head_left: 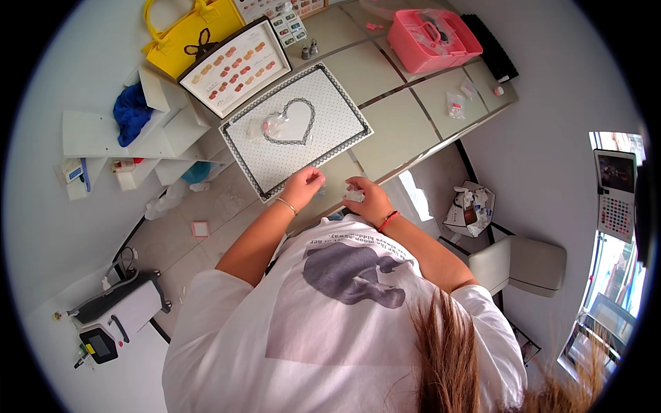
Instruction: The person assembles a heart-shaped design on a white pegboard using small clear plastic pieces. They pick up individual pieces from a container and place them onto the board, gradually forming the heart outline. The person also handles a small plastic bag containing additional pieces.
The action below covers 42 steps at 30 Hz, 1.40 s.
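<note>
My right hand (374, 205) is closed around a small, clear, crinkled plastic packet (354, 195) just past the table's front edge. What lies inside it is too small to tell. To its left, my left hand (301, 188) is curled with thumb and fingertips together, and anything in that pinch is hidden. It hovers by the near edge of a white dotted mat (268, 162) with a black lace border and a heart outline. On the mat lies a clear plastic bag (274, 124) with a small pink piece in it.
A pink open toolbox (420, 58) stands at the far right, with small clear packets (455, 106) nearby. Behind the mat lean a framed swatch board (235, 67) and a yellow bag (180, 45). A litter-filled box (469, 212) and a chair (533, 265) are on my right.
</note>
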### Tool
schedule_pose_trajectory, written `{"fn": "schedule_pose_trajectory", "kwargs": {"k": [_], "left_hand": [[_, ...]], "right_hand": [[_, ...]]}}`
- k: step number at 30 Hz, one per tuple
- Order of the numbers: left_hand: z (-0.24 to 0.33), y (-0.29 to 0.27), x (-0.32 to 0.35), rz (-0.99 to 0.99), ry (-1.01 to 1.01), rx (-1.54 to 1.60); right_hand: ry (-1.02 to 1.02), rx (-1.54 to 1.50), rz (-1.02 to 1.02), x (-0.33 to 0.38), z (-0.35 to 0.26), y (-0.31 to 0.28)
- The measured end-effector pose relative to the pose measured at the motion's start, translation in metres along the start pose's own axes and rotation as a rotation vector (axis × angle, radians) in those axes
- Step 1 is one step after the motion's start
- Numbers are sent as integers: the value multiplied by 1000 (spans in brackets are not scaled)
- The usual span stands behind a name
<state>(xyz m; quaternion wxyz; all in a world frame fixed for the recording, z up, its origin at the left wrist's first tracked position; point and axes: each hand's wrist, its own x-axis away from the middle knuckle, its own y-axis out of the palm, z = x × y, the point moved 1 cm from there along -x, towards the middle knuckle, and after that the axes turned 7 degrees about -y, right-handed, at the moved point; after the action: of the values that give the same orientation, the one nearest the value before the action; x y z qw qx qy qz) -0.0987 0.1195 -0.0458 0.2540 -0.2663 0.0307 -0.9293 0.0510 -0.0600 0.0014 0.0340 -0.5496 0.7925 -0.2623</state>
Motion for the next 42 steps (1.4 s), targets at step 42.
{"fn": "schedule_pose_trajectory", "kwargs": {"k": [42], "left_hand": [[-48, -14, -30, 170, 83, -342]], "right_hand": [[2, 18, 13, 6, -3, -2]]}}
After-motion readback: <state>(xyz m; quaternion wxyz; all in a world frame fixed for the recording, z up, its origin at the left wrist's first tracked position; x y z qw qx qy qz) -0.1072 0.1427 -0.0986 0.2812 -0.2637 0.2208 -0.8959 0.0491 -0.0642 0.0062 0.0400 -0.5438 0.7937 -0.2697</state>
